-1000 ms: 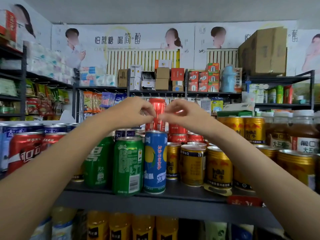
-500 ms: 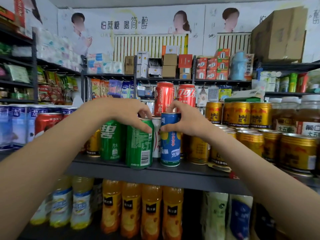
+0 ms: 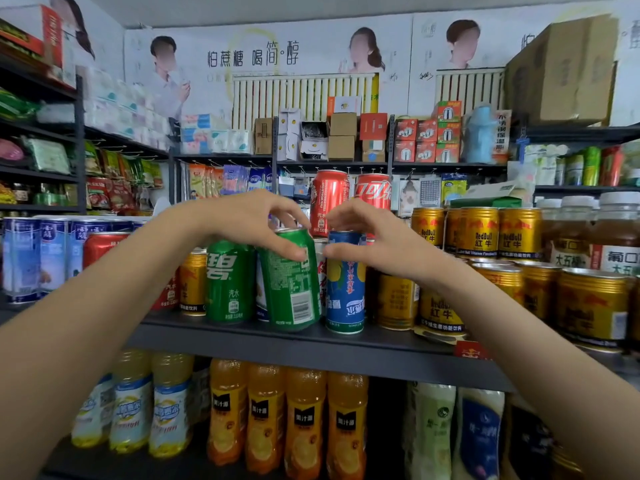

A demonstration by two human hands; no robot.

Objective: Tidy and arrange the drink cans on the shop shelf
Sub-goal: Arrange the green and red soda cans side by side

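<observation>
at the front edge of the shelf (image 3: pixel 311 344), the green can (image 3: pixel 289 282) is now being gripped near its top by the left hand (image 3: pixel 249 220) and tilted, where a second ago it was untouched. the blue can (image 3: pixel 344 282) beside it is being grasped by the right hand (image 3: pixel 367 233). front-row straightening is judged under way; behind, two red cans (image 3: pixel 349 199) are being left stacked.

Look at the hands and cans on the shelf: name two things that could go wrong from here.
1. The left hand grips the tilted green soda can near its top at the dark metal shelf front edge; it could slip off.
2. The right hand holds the blue lemon-print can just below two stacked red cola cans; a bump might topple them.
</observation>
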